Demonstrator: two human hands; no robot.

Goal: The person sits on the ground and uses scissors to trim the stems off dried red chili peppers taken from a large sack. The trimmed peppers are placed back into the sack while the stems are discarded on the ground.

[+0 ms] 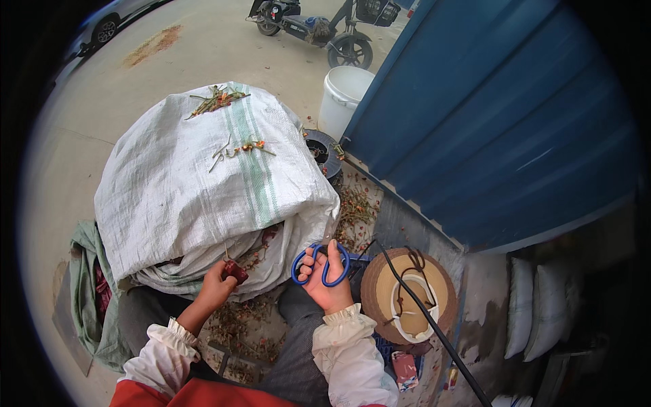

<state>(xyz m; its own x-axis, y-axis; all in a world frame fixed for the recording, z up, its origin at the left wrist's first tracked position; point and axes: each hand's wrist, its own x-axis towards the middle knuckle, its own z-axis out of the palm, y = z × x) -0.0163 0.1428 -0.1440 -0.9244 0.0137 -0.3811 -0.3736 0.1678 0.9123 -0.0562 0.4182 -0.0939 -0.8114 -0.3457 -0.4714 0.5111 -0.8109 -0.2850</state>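
Between the fingertips of my left hand is a dark red dried chili pepper with its thin stem pointing up. My right hand is palm up, with its fingers and thumb through the blue handles of a pair of scissors; the blades point away from me and are hard to make out against the sack. In front of both hands lies a large white woven sack with green stripes. Its rolled mouth shows some dark red pods. Cut stems lie in small heaps on top of the sack.
A straw hat sits on a blue crate at right, crossed by a black rod. Stems litter the ground. A green sack stands at left. Beyond are a white bucket, a blue corrugated metal panel, an electric scooter and a car.
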